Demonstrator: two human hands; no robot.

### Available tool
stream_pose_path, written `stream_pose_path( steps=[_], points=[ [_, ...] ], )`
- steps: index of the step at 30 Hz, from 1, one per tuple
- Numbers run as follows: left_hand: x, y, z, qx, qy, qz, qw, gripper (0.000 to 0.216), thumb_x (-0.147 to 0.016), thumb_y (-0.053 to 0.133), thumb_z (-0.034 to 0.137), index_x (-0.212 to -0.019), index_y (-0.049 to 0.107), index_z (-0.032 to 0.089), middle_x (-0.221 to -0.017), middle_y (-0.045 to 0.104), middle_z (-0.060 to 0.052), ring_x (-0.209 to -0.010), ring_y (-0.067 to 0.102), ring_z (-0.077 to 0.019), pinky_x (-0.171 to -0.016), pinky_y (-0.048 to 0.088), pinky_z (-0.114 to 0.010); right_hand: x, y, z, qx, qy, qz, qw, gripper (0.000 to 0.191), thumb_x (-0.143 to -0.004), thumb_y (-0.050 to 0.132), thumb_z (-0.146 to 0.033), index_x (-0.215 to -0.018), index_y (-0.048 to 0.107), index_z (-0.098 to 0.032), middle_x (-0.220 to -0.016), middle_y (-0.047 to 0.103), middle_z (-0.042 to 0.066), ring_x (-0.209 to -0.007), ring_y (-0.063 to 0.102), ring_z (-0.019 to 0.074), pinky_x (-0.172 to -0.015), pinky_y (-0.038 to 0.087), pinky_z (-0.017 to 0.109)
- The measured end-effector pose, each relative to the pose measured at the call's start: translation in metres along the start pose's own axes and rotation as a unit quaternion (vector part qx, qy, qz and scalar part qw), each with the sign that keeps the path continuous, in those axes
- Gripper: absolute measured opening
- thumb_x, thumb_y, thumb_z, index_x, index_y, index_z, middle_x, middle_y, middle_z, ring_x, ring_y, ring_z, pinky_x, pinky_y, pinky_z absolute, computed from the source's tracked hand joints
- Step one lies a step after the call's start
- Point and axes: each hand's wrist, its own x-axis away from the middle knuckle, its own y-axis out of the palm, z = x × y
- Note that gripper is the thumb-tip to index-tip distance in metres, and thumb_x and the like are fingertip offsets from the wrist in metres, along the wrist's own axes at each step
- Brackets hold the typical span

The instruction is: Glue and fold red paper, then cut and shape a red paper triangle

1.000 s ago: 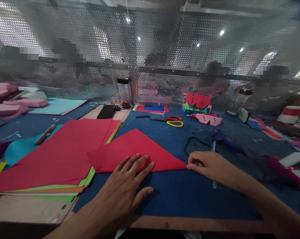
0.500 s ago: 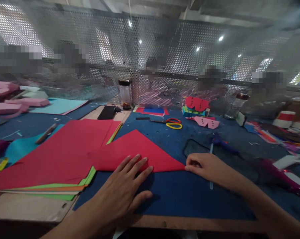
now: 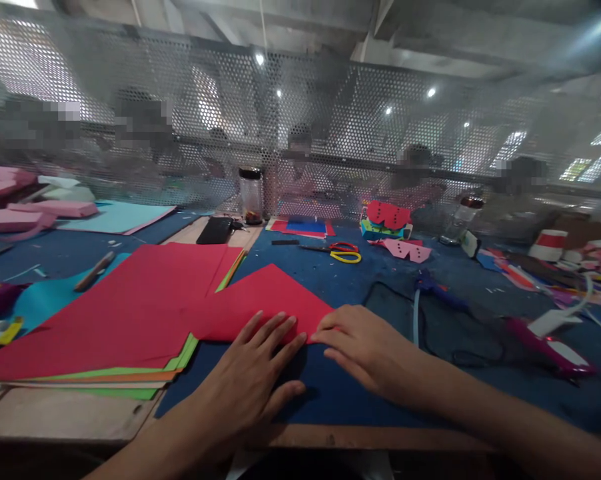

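Observation:
A folded sheet of red paper (image 3: 265,293) lies on the blue table surface, its peak pointing away from me and its straight folded edge toward me. My left hand (image 3: 253,367) rests flat on that near edge with the fingers spread. Close beside its fingertips, my right hand (image 3: 363,343) has its fingers drawn together on the same edge. The right corner of the sheet is hidden beneath my right hand. To the left, the sheet meets a stack of red paper (image 3: 115,300), with green and orange sheets showing below.
Beyond the sheet lie scissors (image 3: 348,253) and pink and red paper cutouts (image 3: 405,250). A blue glue gun (image 3: 438,290) with its cord and a magenta tool (image 3: 550,347) lie to the right. A glass jar (image 3: 251,197) stands by the perforated metal screen (image 3: 320,120); people sit behind it.
My right hand has slid left along the folded edge, from the right corner to beside my left hand. The left hand stays in place. The view has shifted slightly.

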Motion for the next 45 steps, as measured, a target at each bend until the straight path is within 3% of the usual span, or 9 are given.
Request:
stream_pose_path(
  steps=[10,18,29,35,40,45],
  points=[
    [0.001,-0.002,0.002,0.011,0.002,0.024,1.000,0.063,-0.099,0.043,0.062,-0.144,0.053,0.020,-0.150,0.052,-0.014,-0.139,0.044,-0.0316,-0.118,0.025,-0.051,-0.003,0.031,0.011,0.016,-0.018,-0.009,1.000,0.030,-0.104,0.048,-0.026,-0.130,0.060,-0.018,-0.117,0.066,0.010,-0.107,0.057,0.0230,-0.092,0.045,0.040],
    [0.000,-0.006,0.007,0.031,-0.019,0.013,0.999,0.063,-0.102,0.036,0.061,-0.140,0.053,0.014,-0.153,0.049,-0.014,-0.144,0.040,-0.0282,-0.121,0.021,-0.048,-0.005,0.034,0.010,0.029,-0.021,-0.017,0.999,0.025,-0.102,0.051,-0.025,-0.123,0.063,-0.018,-0.113,0.066,0.010,-0.104,0.058,0.0235,-0.090,0.044,0.039],
    [0.000,-0.001,0.003,0.029,-0.013,-0.018,0.999,0.058,-0.100,0.041,0.062,-0.136,0.057,0.020,-0.156,0.044,-0.013,-0.144,0.039,-0.0306,-0.120,0.023,-0.051,-0.012,0.032,0.005,0.129,-0.067,-0.057,0.988,0.022,-0.101,0.051,-0.020,-0.120,0.060,-0.017,-0.108,0.066,0.008,-0.096,0.057,0.0233,-0.085,0.041,0.039],
    [0.002,0.000,0.001,0.027,-0.007,-0.005,1.000,0.058,-0.099,0.042,0.063,-0.135,0.058,0.021,-0.153,0.048,-0.014,-0.141,0.043,-0.0311,-0.118,0.026,-0.051,-0.010,0.034,0.006,0.139,-0.056,-0.045,0.988,0.018,-0.103,0.047,-0.023,-0.115,0.061,-0.019,-0.104,0.066,0.006,-0.093,0.056,0.0228,-0.083,0.040,0.038],
    [0.001,-0.001,0.001,0.022,-0.005,-0.006,1.000,0.056,-0.100,0.042,0.062,-0.134,0.059,0.021,-0.153,0.048,-0.013,-0.141,0.043,-0.0318,-0.118,0.027,-0.052,-0.006,0.031,0.006,0.139,-0.051,-0.028,0.989,0.026,-0.107,0.039,-0.028,-0.114,0.062,-0.018,-0.103,0.068,0.006,-0.093,0.056,0.0223,-0.081,0.039,0.038],
    [0.000,-0.001,0.002,0.016,-0.008,-0.006,1.000,0.056,-0.100,0.042,0.062,-0.135,0.059,0.022,-0.154,0.048,-0.013,-0.141,0.043,-0.0304,-0.118,0.027,-0.050,-0.001,0.027,0.006,0.125,-0.036,-0.029,0.991,0.025,-0.107,0.042,-0.030,-0.112,0.063,-0.017,-0.102,0.069,0.007,-0.094,0.057,0.0220,-0.082,0.040,0.037]
  ],
)
